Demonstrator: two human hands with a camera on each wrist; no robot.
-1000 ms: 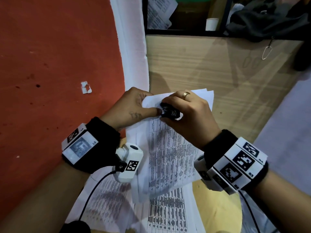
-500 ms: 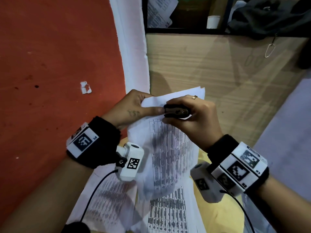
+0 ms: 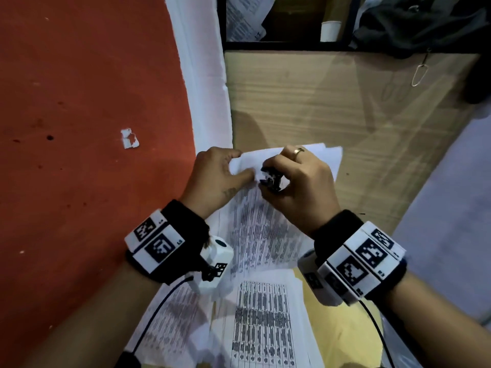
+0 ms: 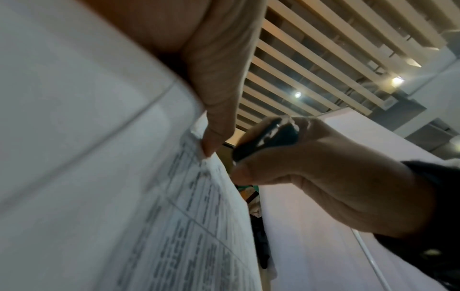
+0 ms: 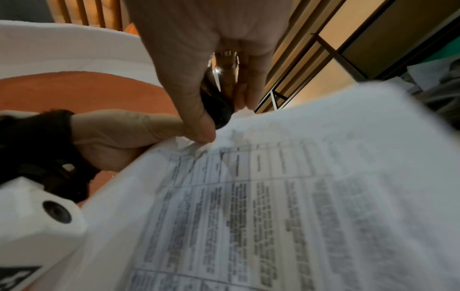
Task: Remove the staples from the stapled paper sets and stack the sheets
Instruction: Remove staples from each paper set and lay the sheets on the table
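Near edge: loose printed sheets (image 3: 263, 322) lie on a yellow folder (image 3: 342, 341), overlapping, partly under both wrists.

Above them, a stapled paper set (image 3: 265, 229) is held up off the table (image 3: 332, 107), tilted, printed tables facing the head camera. Its top left corner sits between the two hands.

Left hand (image 3: 215, 176): thumb on the front of the corner, fingers (image 3: 225, 153) curled behind the sheet edge, so it pinches the paper set. Left wrist view shows the thumb tip (image 4: 211, 145) pressed on the crumpled corner.

Right hand (image 3: 300, 181): fingers curled round a small black staple remover (image 3: 272, 179), thumb below, gold ring (image 3: 299, 151) on one finger. Remover's tip is at the paper corner, just beside the left thumb. Right wrist view: remover (image 5: 216, 106) touches the torn, wrinkled corner. Can't make out the staple itself, too blurred.

Left of the hands: red mat (image 3: 87, 128) with a white paper scrap (image 3: 129, 138), white cloth strip (image 3: 204, 75) along its right edge.

Far: wood-grain table surface, a wire clip (image 3: 419, 73), a paper cup (image 3: 330, 30), dark fabric (image 3: 425, 22) at far right.
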